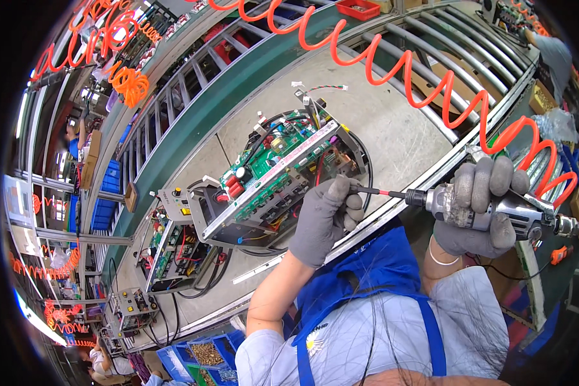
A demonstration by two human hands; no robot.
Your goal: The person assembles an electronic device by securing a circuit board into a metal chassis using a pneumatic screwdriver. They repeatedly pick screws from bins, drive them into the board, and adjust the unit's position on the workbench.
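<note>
Sitting at the bottom edge, blue bins (207, 356) hold small brass-coloured screws and other small parts, and a red tray (358, 8) rests far off at the top on the roller rack. Stacked blue crates (106, 196) stand at the left. On the grey bench (392, 128) lies an open metal chassis with a green circuit board (273, 177), tilted, with a second similar unit (180, 251) just beside it lower left. The left hand (325, 222), gloved grey, has its grip closed around the screwdriver bit at the chassis edge. The right hand (479, 209), also gloved, is wrapped tight around a pneumatic screwdriver (495, 209) fed by an orange coiled hose (418, 71).
</note>
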